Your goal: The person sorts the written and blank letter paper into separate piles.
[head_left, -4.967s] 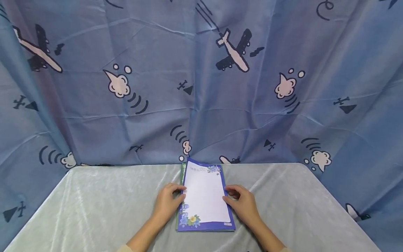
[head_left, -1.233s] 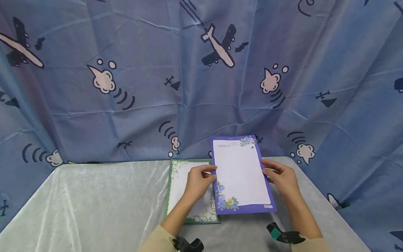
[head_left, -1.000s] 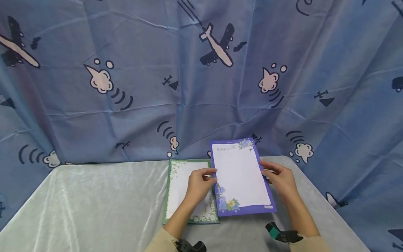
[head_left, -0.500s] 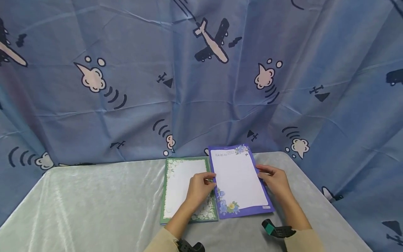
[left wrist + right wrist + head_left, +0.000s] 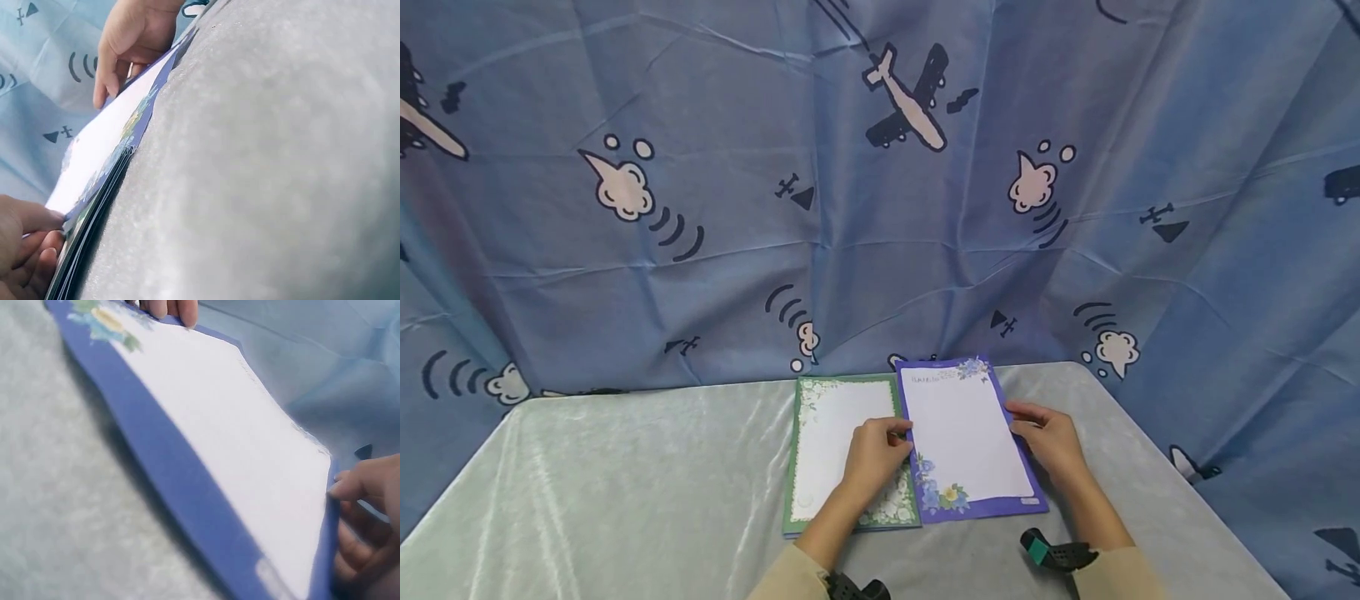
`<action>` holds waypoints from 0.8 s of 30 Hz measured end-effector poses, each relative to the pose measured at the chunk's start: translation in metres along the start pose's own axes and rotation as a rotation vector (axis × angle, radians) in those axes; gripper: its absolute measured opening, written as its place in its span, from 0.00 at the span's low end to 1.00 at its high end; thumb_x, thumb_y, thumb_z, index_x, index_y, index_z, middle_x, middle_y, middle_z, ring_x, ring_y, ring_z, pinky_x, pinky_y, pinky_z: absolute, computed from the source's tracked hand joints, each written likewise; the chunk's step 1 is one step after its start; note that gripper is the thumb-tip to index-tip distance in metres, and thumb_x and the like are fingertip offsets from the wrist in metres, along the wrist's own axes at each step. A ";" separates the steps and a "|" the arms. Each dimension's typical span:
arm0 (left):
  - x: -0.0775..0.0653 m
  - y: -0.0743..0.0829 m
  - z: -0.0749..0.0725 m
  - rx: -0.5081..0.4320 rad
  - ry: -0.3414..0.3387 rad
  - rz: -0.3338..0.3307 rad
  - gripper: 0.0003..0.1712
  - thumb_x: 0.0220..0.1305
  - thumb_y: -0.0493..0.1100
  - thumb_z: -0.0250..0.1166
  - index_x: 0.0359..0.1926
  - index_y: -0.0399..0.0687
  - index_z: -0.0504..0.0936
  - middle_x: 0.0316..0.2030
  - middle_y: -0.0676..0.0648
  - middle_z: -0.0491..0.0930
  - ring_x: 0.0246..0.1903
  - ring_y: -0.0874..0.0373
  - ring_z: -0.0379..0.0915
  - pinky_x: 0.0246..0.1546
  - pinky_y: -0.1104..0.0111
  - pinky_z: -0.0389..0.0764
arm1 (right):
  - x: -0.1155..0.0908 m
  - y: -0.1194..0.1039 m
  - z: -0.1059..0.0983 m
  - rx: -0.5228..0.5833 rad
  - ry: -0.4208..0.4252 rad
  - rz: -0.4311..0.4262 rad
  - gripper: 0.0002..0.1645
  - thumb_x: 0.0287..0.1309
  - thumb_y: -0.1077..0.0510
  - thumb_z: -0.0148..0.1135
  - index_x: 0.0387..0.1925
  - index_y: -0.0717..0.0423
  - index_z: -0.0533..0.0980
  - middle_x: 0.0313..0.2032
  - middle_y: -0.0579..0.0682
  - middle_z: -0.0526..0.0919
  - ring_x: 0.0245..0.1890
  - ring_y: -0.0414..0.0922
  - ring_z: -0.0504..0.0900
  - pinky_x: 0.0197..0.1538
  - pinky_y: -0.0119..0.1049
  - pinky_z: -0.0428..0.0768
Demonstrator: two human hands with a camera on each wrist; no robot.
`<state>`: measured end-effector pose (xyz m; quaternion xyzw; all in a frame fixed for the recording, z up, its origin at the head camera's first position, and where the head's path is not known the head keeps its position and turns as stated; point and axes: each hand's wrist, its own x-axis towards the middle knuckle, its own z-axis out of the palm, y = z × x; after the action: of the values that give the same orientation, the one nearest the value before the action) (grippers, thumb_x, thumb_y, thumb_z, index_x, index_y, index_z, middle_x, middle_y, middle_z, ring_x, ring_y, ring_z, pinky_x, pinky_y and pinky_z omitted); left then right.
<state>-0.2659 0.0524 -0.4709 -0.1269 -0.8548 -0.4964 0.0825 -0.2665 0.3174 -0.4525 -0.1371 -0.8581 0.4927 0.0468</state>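
A sheet of purple-bordered stationery paper (image 5: 966,442) with blue and yellow flowers is held at both sides. My left hand (image 5: 874,457) pinches its left edge, thumb and index finger meeting there. At the opposite edge, my right hand (image 5: 1051,437) pinches with thumb and fingers. Left of the sheet lies a stack of green-bordered stationery paper (image 5: 827,442), partly hidden under my left forearm. In the left wrist view the stack shows many layered edges, and the sheet's left side adjoins its top. A shadow runs below the purple border (image 5: 165,456) in the right wrist view.
A pale velvety cloth covers the table (image 5: 647,467). Behind it hangs a blue curtain (image 5: 737,192) printed with airplanes and clouds. Black bands (image 5: 1060,554) sit on both wrists below beige sleeves (image 5: 1120,575).
The purple sheet, at first on top of the green-bordered stack, has moved right with both hands. Over the last second it has come down toward the table beside the stack.
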 end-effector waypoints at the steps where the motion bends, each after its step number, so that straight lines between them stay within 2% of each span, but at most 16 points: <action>1: 0.000 -0.001 0.000 0.006 -0.002 0.001 0.14 0.55 0.31 0.71 0.45 0.38 0.89 0.26 0.48 0.85 0.24 0.67 0.72 0.28 0.75 0.74 | 0.000 0.001 0.001 -0.003 0.001 -0.004 0.25 0.68 0.62 0.54 0.65 0.63 0.75 0.65 0.64 0.76 0.60 0.56 0.77 0.56 0.40 0.80; 6: 0.001 -0.004 0.002 0.023 -0.018 0.000 0.16 0.54 0.31 0.72 0.46 0.38 0.89 0.24 0.50 0.84 0.23 0.68 0.70 0.28 0.75 0.72 | 0.000 0.003 0.004 -0.023 0.013 -0.025 0.24 0.68 0.63 0.54 0.64 0.64 0.75 0.65 0.65 0.76 0.62 0.57 0.77 0.64 0.51 0.78; 9: 0.001 -0.005 0.003 0.046 -0.028 0.001 0.16 0.54 0.31 0.72 0.46 0.39 0.89 0.24 0.50 0.83 0.23 0.68 0.70 0.28 0.75 0.71 | 0.001 0.004 0.005 -0.039 0.015 -0.033 0.24 0.69 0.63 0.54 0.64 0.64 0.75 0.64 0.65 0.77 0.62 0.57 0.77 0.65 0.53 0.77; 11: 0.001 -0.005 0.003 0.076 -0.038 0.011 0.16 0.54 0.33 0.73 0.46 0.40 0.89 0.25 0.50 0.84 0.24 0.67 0.70 0.28 0.75 0.71 | 0.001 0.005 0.005 -0.052 0.017 -0.037 0.24 0.69 0.63 0.54 0.64 0.64 0.76 0.64 0.65 0.78 0.61 0.57 0.77 0.64 0.49 0.79; 14: 0.000 -0.005 0.004 0.132 -0.052 0.030 0.16 0.53 0.35 0.74 0.46 0.42 0.89 0.28 0.50 0.85 0.26 0.67 0.71 0.29 0.74 0.71 | 0.001 0.007 0.005 -0.059 0.025 -0.049 0.23 0.68 0.63 0.55 0.63 0.65 0.76 0.63 0.65 0.78 0.60 0.57 0.78 0.56 0.35 0.83; 16: -0.001 -0.004 0.004 0.156 -0.060 0.037 0.17 0.54 0.36 0.75 0.47 0.44 0.89 0.30 0.50 0.85 0.28 0.67 0.72 0.30 0.73 0.72 | 0.001 0.008 0.005 -0.065 0.028 -0.055 0.23 0.68 0.63 0.56 0.62 0.65 0.77 0.63 0.65 0.79 0.59 0.57 0.79 0.50 0.25 0.81; 18: -0.001 -0.005 0.004 0.171 -0.063 0.042 0.17 0.54 0.37 0.76 0.47 0.44 0.89 0.31 0.50 0.85 0.29 0.66 0.72 0.31 0.73 0.72 | 0.000 0.008 0.005 -0.075 0.030 -0.063 0.23 0.67 0.63 0.57 0.61 0.66 0.77 0.62 0.66 0.79 0.57 0.57 0.79 0.44 0.20 0.78; 20: -0.002 -0.004 0.004 0.178 -0.063 0.047 0.17 0.54 0.38 0.76 0.47 0.44 0.89 0.32 0.50 0.84 0.29 0.66 0.72 0.30 0.73 0.71 | 0.000 0.009 0.005 -0.092 0.032 -0.070 0.23 0.67 0.63 0.57 0.61 0.66 0.77 0.61 0.67 0.80 0.56 0.57 0.79 0.44 0.22 0.78; 24: -0.003 -0.004 0.004 0.188 -0.064 0.049 0.17 0.54 0.38 0.76 0.47 0.44 0.89 0.32 0.50 0.83 0.29 0.65 0.71 0.30 0.73 0.71 | 0.000 0.011 0.007 -0.131 0.045 -0.081 0.23 0.66 0.63 0.57 0.60 0.66 0.78 0.58 0.66 0.81 0.54 0.57 0.81 0.50 0.34 0.81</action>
<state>-0.2643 0.0536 -0.4773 -0.1550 -0.8966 -0.4073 0.0790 -0.2663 0.3172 -0.4651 -0.1160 -0.8921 0.4299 0.0770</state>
